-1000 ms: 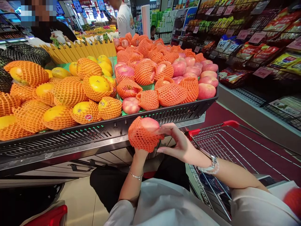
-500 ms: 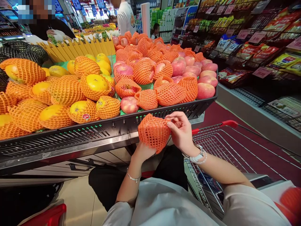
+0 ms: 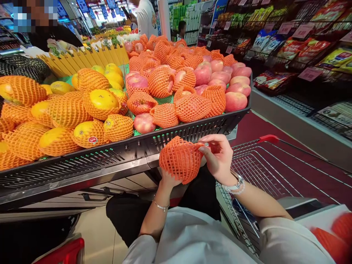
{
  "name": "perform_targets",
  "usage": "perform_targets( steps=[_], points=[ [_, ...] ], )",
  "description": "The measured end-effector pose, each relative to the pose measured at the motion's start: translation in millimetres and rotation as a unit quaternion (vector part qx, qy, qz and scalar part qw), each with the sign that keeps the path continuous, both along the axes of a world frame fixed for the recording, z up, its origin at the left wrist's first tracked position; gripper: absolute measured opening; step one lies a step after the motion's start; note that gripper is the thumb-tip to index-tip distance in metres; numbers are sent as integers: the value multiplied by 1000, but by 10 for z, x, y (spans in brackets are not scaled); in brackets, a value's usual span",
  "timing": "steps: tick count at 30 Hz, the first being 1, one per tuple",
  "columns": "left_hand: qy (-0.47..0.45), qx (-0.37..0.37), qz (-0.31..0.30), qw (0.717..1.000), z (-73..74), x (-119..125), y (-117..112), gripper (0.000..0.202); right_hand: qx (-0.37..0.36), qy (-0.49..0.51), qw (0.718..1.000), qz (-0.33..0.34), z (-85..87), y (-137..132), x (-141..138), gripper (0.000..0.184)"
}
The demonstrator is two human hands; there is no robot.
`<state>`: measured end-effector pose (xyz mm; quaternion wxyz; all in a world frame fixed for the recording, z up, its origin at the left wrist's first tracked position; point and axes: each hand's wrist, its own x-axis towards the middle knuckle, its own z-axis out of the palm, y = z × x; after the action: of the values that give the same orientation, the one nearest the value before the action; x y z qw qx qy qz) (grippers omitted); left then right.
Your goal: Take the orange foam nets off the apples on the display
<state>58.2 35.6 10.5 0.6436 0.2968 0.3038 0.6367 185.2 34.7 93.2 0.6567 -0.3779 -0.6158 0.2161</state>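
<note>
An orange foam fruit net (image 3: 180, 161) bulges out in front of me, just short of the display's front edge. My left hand (image 3: 171, 179) supports it from below, with the fingers mostly hidden by the mesh. Whether a fruit sits inside I cannot tell. Thumb and fingers of my right hand (image 3: 217, 154) pinch the net's right edge and pull it outward. Beyond lie apples, some bare like the red apple (image 3: 144, 123) at the front, others in orange nets like the netted apple (image 3: 192, 107).
A black crate edge (image 3: 176, 131) runs along the display. Yellow netted melons (image 3: 68, 106) fill the left side. At my right stands a wire shopping cart (image 3: 255, 172); snack shelves (image 3: 297, 55) line the aisle beyond. Other people stand at the back. A red basket (image 3: 63, 253) is at lower left.
My right hand has moved slightly right and down, drawing the net's edge outward into a stretched point. The net has turned a little, and the view has shifted slightly.
</note>
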Motion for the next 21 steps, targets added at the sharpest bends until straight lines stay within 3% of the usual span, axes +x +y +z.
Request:
perform_targets(
  steps=[3, 5, 7, 8, 10, 12, 14, 17, 18, 19, 21],
  points=[
    [-55, -33, -98, 993, 60, 11, -7, 65, 9, -11, 1000, 11, -45, 19, 3, 9],
    [-61, -47, -87, 993, 53, 9, 10, 63, -17, 9, 999, 32, -71, 44, 9, 18],
    [-25, -26, -51, 998, 32, 8, 42, 60, -90, 55, 990, 91, -100, 60, 22, 44],
    [-1, -6, -35, 999, 30, 9, 59, 59, -150, 81, 975, 145, -118, 59, 29, 60],
    [41, 35, -19, 998, 68, 13, 83, 53, -271, 123, 916, 267, -166, 43, 43, 85],
    [105, 79, -14, 991, 160, 0, 82, 44, -324, 156, 876, 320, -228, 24, 64, 90],
    [227, 148, -26, 962, 269, -51, 46, 36, -306, 185, 892, 277, -289, 31, 106, 81],
    [384, 241, -84, 887, 341, -175, -50, 28, -261, 194, 931, 168, -349, 103, 213, 74],
    [375, 236, -86, 892, 325, -205, -80, 24, -246, 192, 939, 142, -363, 136, 252, 76],
    [332, 214, -60, 917, 294, -218, -104, 23, -229, 189, 947, 123, -379, 167, 286, 80],
    [158, 128, 26, 979, 212, -181, -128, 29, -189, 168, 962, 98, -428, 206, 328, 92]
  ],
)
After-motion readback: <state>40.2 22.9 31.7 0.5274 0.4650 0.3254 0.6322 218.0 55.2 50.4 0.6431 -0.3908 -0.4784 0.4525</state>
